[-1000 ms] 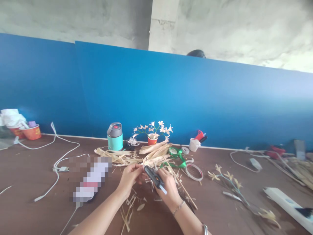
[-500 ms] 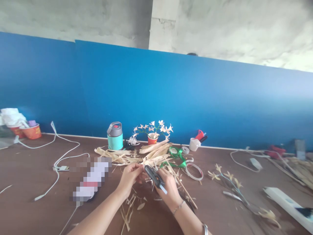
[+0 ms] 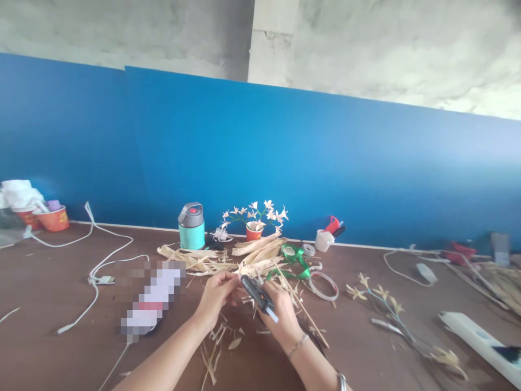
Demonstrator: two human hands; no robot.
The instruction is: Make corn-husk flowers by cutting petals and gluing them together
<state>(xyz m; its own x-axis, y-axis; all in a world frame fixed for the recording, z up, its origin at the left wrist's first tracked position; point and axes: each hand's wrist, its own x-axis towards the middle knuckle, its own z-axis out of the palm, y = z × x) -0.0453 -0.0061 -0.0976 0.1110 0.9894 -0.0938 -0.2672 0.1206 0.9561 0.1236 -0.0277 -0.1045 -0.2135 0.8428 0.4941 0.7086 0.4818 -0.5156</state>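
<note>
Fingers point(image 3: 272, 296) gripping glue gun point(image 3: 258, 296), no legible writing

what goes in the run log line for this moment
left hand: pinching husk piece | right hand: holding glue gun | table: husk strips

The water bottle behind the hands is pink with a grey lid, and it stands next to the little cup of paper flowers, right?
Not quite. The head view shows the water bottle is teal, not pink. Its lid is grey, and it does stand beside the cup of paper flowers.
</note>
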